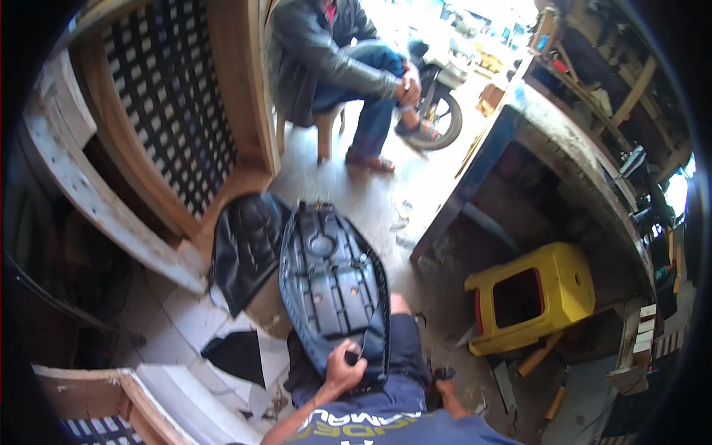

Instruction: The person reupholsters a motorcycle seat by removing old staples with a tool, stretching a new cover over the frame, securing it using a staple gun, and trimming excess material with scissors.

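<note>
Left hand (343,373) is clamped on the near rim of the upturned black motorcycle seat base (331,285), which lies across the person's lap, ribbed underside up. Right hand (443,383) is low beside the right thigh, closed around a small dark tool (443,373); exact grip unclear. Black vinyl cover (245,248) lies just left of the seat, yellow plastic stool (534,295) tipped over to the right.

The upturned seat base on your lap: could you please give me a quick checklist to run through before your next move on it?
1. Seat base rests underside up on the lap: ok.
2. Left hand grips its near edge: ok.
3. Right hand holds a small dark item: cannot tell what.
4. Black cover lies apart, at the left: ok.
5. Yellow stool lies tipped, away from the legs: ok.
6. Seated person stays well back: ok.
</note>
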`<state>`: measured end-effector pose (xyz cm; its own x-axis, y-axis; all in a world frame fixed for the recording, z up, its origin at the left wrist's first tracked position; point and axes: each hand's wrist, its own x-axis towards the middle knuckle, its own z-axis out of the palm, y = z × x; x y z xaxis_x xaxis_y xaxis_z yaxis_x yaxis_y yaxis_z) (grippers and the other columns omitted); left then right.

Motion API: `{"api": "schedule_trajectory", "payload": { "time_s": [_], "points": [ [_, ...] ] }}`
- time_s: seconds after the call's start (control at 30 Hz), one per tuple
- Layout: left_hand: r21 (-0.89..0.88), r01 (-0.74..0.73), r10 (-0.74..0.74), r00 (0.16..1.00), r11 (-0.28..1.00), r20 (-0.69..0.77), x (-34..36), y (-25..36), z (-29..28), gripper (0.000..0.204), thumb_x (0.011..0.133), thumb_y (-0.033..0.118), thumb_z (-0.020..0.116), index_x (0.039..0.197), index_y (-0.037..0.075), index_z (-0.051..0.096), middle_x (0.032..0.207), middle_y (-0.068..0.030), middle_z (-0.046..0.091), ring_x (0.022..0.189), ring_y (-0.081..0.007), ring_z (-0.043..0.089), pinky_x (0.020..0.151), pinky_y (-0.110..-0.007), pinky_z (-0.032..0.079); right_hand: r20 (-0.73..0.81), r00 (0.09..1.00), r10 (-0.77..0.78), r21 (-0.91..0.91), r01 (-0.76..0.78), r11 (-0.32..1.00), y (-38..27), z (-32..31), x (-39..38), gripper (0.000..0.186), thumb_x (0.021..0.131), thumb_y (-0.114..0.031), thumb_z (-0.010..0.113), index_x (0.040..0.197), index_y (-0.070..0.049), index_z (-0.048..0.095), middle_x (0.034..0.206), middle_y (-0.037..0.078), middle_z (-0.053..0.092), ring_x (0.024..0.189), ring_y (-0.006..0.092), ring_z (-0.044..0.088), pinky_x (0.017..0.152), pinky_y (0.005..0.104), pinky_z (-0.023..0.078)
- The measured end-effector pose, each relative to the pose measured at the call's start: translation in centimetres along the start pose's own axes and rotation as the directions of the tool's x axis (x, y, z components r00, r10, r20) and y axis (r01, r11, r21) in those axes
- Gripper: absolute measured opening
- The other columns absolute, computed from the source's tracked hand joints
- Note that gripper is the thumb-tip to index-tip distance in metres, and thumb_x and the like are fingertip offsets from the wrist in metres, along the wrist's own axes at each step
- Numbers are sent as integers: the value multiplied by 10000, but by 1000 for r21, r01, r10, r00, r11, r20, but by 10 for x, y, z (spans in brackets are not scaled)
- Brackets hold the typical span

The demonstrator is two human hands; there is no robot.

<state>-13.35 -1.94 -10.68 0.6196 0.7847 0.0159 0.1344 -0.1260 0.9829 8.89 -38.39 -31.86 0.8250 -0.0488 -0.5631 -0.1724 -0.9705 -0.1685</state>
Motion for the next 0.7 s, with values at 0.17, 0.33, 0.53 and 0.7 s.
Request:
{"api": "schedule_trajectory", "payload": {
  "time_s": [0.17,0.33,0.53,0.7],
  "points": [
    [-240,79,-85,996,967,-13,7,9,-33,130,671,34,636,747,-27,550,748,-47,533,713,-132,505,671,-271,417,-210,863,-459,18,473,881,-188,-56,-56,979,860,-185,664,1635,-117,69,1405,361,500,1219,489,577,1015,510,483],
    [320,-416,439,899,851,2,24,18,-48,69,639,58,692,648,2,653,874,-130,619,888,-283,607,821,-365,437,-671,91,-736,33,995,93,-400,-188,-166,914,923,-76,635,1656,-188,100,995,139,723,724,316,720,653,426,582],
    [-447,-168,69,971,879,-231,47,61,-55,66,697,5,582,726,-46,612,832,-129,580,834,-272,579,821,-391,462,-624,-60,-779,257,926,-278,-455,-292,-280,661,938,-25,637,1558,-84,416,1029,166,707,729,186,692,661,323,593],
    [125,-376,395,893,918,-217,46,42,-56,84,715,32,638,771,-28,622,897,-141,599,883,-281,594,819,-412,482,116,72,-991,540,832,124,-424,-107,-172,1273,793,-600,790,1618,30,53,1596,359,275,1512,412,292,1225,432,270]
  ]
}}
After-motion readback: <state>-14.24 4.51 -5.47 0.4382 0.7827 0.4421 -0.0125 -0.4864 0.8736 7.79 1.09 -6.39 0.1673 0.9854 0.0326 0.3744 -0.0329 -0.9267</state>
